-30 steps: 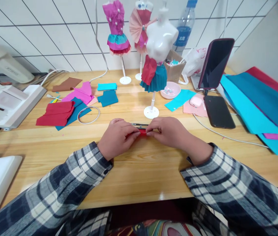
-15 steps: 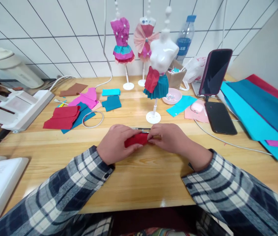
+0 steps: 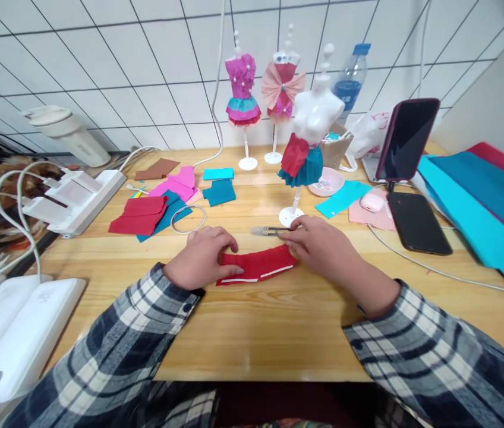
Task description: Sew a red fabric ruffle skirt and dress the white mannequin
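Observation:
A red strip of crepe paper or cloth (image 3: 256, 261) spans my two hands, low over the wooden table. Two white tape-like lines run along its near edge. My left hand (image 3: 202, 257) pinches the strip's left end between thumb and fingers. At the other end, my right hand (image 3: 318, 242) has its fingers closed on the strip's corner. Just behind lies a slim metal two-pronged tool (image 3: 266, 230), its right part hidden by my right hand. Beyond it stands a white mini dress form (image 3: 318, 110) wearing a teal pleated skirt (image 3: 309, 169) with a red piece over it.
Two dressed mini forms (image 3: 242, 89) stand against the tiled wall. Folded red pieces (image 3: 138, 215) and a ring-shaped bangle (image 3: 188, 229) lie left. A bead bowl (image 3: 327, 184), a black phone (image 3: 419, 223), a cable and coloured sheets (image 3: 479, 208) are right. A power strip (image 3: 87, 205) edges the left.
My hands have moved apart, and the red strip now shows stretched out lengthwise with its white lines visible. More of the metal tool shows. The view has shifted a little left.

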### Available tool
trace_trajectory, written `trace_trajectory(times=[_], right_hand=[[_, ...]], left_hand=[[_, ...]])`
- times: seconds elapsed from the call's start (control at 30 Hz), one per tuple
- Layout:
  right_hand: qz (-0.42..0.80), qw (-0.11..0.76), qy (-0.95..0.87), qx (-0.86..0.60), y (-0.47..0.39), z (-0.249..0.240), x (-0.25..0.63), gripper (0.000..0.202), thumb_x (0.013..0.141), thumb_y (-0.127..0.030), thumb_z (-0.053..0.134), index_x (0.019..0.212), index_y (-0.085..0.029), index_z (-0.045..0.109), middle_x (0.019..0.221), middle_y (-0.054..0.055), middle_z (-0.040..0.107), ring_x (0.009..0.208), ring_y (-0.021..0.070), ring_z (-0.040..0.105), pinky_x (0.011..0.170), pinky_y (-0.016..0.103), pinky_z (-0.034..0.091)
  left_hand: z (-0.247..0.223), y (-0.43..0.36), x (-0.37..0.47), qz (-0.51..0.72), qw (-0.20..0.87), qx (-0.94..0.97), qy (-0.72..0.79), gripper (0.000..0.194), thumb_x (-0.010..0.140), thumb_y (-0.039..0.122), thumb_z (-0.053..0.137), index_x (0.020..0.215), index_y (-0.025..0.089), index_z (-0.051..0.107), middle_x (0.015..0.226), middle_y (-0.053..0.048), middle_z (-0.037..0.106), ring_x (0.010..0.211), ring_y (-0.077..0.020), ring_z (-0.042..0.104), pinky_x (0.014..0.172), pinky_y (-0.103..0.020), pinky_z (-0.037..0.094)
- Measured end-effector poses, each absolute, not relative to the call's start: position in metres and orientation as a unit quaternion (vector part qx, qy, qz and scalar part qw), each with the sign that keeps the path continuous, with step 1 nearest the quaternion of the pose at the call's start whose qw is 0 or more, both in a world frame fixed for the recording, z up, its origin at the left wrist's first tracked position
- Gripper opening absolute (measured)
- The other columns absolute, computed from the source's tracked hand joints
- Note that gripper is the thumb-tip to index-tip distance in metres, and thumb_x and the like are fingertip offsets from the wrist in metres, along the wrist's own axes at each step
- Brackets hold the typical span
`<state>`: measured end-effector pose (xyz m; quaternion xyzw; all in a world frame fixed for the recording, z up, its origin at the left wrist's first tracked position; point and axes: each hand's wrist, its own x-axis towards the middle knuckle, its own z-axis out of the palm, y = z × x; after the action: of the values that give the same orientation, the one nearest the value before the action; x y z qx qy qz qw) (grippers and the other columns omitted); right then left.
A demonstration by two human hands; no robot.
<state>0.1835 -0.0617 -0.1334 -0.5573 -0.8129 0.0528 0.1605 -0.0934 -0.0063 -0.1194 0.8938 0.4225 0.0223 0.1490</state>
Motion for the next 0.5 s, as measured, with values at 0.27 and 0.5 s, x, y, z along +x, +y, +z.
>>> trace_trajectory(times=[0.27,0.5], right_hand=[[0.229,0.316,-0.784,-0.482,-0.073,-0.131,0.163,0.075,0.080,-0.047,0.071,0.145,-0.023,0.042,0.143,0.012,0.049,0.128,0.0300,0.046,0.102,0.048,0.043],[0.591,0.412,-0.408,-0.561,-0.085,-0.116,0.139,0.088,0.073,-0.065,0.068,0.141,-0.020,0.034,0.116,0.014,0.061,0.083,0.0219,0.063,0.052,0.030,0.052]], left_hand=[[-0.114,-0.015,-0.090,0.130,0.344,0.860,0.354,0.018,0.083,0.036,0.064,0.079,0.019,0.059,0.078,0.000,0.063,0.075,-0.0150,0.058,0.072,-0.027,0.044],[-0.116,-0.033,-0.075,0.413,0.392,0.715,0.407,0.029,0.079,0.028,0.070,0.098,0.021,0.049,0.083,0.002,0.056,0.074,-0.0119,0.058,0.071,-0.025,0.048]])
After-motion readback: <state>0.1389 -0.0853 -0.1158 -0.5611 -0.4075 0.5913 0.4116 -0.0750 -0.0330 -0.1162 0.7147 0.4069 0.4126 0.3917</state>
